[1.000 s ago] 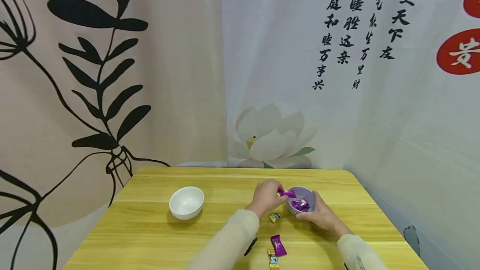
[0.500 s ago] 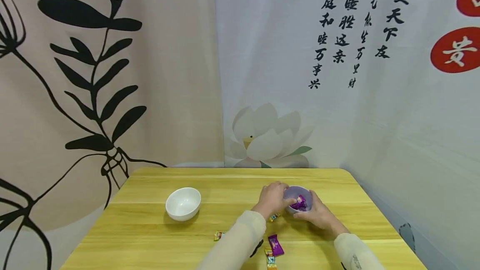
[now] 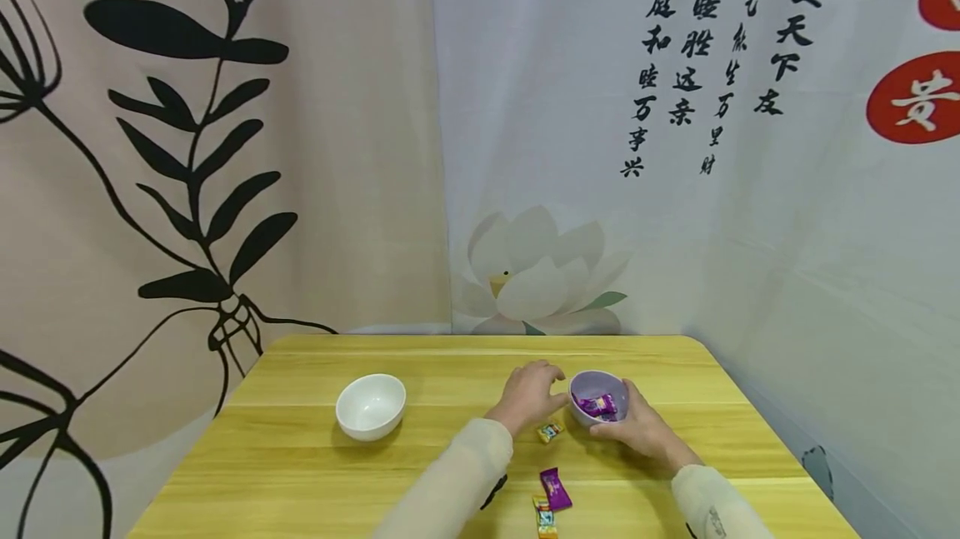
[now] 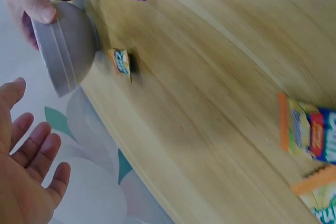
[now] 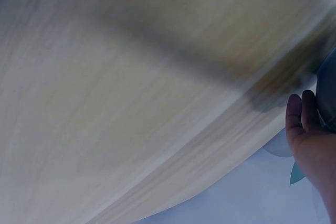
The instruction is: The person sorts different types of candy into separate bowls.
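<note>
A small lavender bowl [image 3: 577, 411] holds several purple-wrapped candies [image 3: 598, 406]. My right hand [image 3: 651, 432] grips this bowl from its right side, thumb near the rim; the left wrist view shows the bowl [image 4: 71, 45] tilted. Just left of the bowl is my left hand [image 3: 527, 397], its fingers spread and loosely bent with nothing between them, as the left wrist view of the left hand [image 4: 26, 166] confirms. A yellow-wrapped candy [image 3: 549, 432] lies on the table below the gap between hand and bowl.
A white bowl [image 3: 371, 407] stands on the left of the wooden table [image 3: 315, 472]. Nearer the front lie a purple candy [image 3: 556, 489] and a yellow candy [image 3: 545, 517], touching or nearly so. More yellow candies [image 4: 315, 132] show in the left wrist view.
My left hand held a purple candy at the bowl's rim, reached over the bowl and let go. It has since drawn back left. The right hand stays on the bowl.
</note>
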Demonstrator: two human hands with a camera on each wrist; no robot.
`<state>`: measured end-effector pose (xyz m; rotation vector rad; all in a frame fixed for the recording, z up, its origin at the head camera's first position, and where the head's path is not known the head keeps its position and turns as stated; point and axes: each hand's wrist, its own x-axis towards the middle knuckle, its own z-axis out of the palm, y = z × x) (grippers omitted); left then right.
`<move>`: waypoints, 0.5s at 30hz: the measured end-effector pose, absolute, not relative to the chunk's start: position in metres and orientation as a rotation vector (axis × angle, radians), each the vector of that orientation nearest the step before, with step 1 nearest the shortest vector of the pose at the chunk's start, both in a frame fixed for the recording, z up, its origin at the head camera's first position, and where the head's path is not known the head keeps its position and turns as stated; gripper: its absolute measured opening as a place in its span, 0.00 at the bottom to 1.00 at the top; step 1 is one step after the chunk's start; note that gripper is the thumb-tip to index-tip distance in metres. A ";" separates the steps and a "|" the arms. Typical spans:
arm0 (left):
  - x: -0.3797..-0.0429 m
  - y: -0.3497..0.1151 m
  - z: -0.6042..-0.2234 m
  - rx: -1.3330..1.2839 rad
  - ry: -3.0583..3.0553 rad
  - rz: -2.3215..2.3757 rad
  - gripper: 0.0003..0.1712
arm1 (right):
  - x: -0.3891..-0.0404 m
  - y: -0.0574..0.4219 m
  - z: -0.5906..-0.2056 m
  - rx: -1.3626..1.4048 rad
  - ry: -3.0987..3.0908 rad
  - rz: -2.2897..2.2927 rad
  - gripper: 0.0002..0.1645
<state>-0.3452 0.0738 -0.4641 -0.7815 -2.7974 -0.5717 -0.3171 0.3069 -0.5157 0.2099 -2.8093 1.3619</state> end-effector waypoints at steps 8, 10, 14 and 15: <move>-0.346 0.058 -0.468 -0.896 -2.791 -0.535 0.19 | -0.316 0.306 -0.515 0.186 -2.816 1.376 0.72; -0.344 0.055 -0.468 -0.922 -2.803 -0.546 0.19 | -0.316 0.306 -0.516 0.174 -2.819 1.392 0.73; -0.338 0.046 -0.467 -0.985 -2.812 -0.552 0.19 | -0.316 0.305 -0.515 0.143 -2.830 1.407 0.75; -0.337 0.044 -0.466 -0.999 -2.812 -0.544 0.19 | -0.316 0.305 -0.514 0.140 -2.837 1.402 0.75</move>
